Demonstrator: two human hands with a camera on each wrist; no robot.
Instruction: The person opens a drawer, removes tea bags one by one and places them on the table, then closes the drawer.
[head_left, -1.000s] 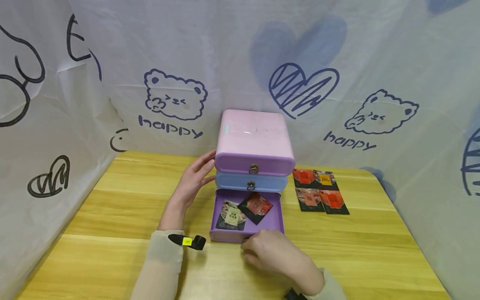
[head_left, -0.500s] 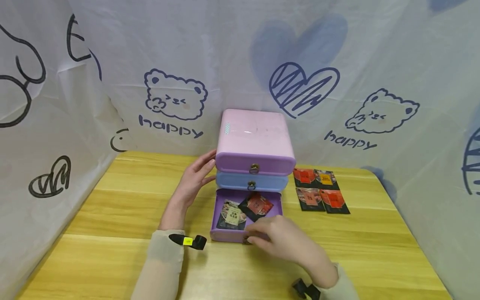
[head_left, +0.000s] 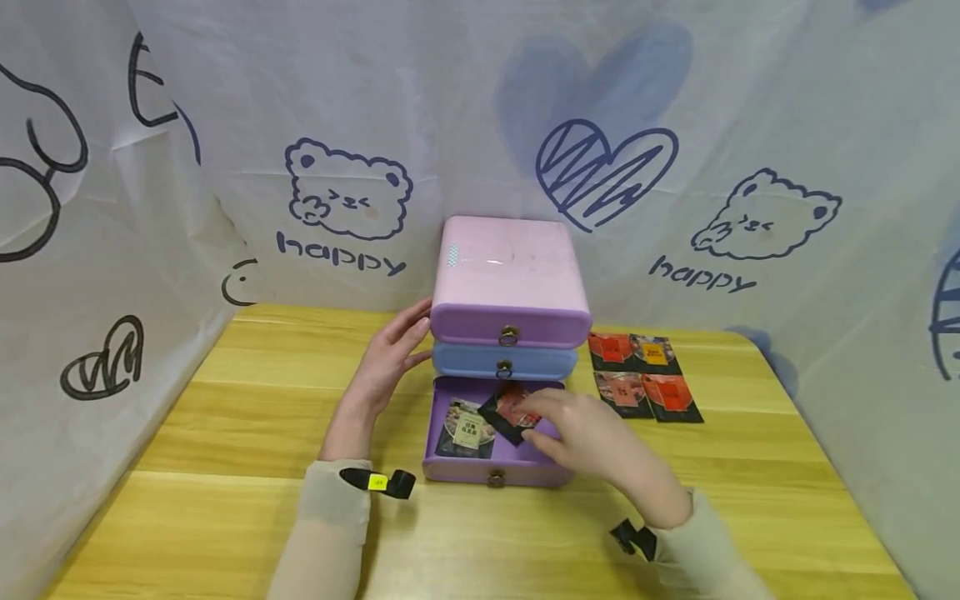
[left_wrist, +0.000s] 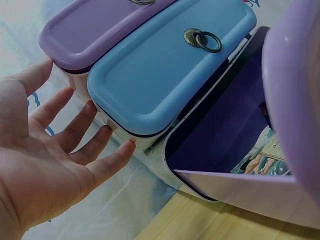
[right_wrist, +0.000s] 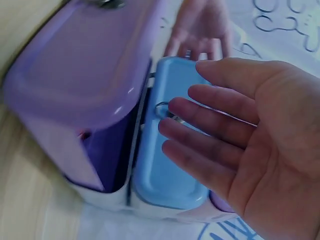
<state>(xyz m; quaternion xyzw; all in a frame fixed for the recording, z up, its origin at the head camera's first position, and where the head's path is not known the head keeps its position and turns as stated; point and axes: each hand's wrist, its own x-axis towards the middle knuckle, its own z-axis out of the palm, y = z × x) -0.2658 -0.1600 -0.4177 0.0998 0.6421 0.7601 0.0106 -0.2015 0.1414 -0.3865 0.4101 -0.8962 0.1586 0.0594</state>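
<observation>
A small three-tier drawer cabinet (head_left: 510,267) stands at the back of the table, pink on top. Its bottom purple drawer (head_left: 498,472) is pulled out and holds a green-labelled sachet (head_left: 467,429) and a red-labelled sachet (head_left: 504,407), which partly overlap. My left hand (head_left: 378,367) rests its fingertips on the cabinet's left side; the left wrist view shows them spread beside the blue drawer (left_wrist: 165,75). Over the right part of the bottom drawer, my right hand (head_left: 585,429) has its fingertips right at the red-labelled sachet, covering some of it. Its fingers look extended in the right wrist view.
Several flat sachets (head_left: 670,396) with red and orange labels lie in a block on the table, right of the cabinet. A white cloth (head_left: 337,92) with drawn bears and hearts hangs close behind. Ring pulls (head_left: 508,336) stick out from the drawer fronts.
My right hand has let go of the bottom drawer's ring pull and moved up over the drawer to the red-labelled sachet. My left hand has stayed at the cabinet's side.
</observation>
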